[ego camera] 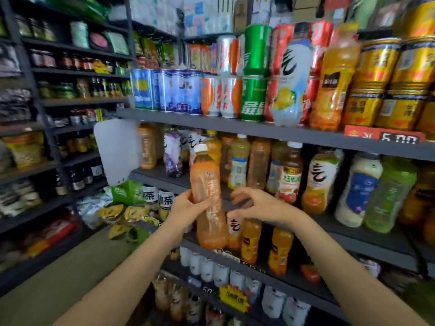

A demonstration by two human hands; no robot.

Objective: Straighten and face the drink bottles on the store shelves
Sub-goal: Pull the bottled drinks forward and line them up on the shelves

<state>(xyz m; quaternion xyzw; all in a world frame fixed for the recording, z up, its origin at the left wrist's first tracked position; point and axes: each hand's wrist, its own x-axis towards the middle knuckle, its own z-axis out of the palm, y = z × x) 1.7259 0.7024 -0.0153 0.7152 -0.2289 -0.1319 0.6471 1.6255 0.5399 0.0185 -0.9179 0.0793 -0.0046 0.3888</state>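
**Orange bottle held out in front of the drink shelves**

I'm facing dark metal store shelves packed w/ drinks. My left hand (pixel 186 208) has its grip curled round an orange drink bottle (pixel 208 198) w/ a white cap; fingers wrap the middle of the label, thumb on the near side. The bottle is off the shelf, held roughly upright w/ a slight tilt, in front of the middle shelf (pixel 353 234).

My right hand (pixel 253 203) sits just to the right of the bottle, fingers bent & spread, holding nothing. Whether the fingertips touch the bottle, I can't tell; the view is blurred there.

Behind the hands, the middle shelf carries a row of upright bottles: amber tea, a red-label bottle (pixel 289 175), a white-label orange one (pixel 321 182), a milky white one (pixel 360 191) & a green one (pixel 390 196). The last two lean a bit.

The top shelf (pixel 188 120) holds stacked cans: blue, orange-&-white, green (pixel 255 74), red, gold (pixel 386 83). A pale bottle (pixel 292 85) & an orange bottle (pixel 335 78) stand in front of the cans. A red price tag (pixel 383 136) sits on the shelf edge.

Lower shelves hold more orange bottles & white bottles (pixel 211 269).
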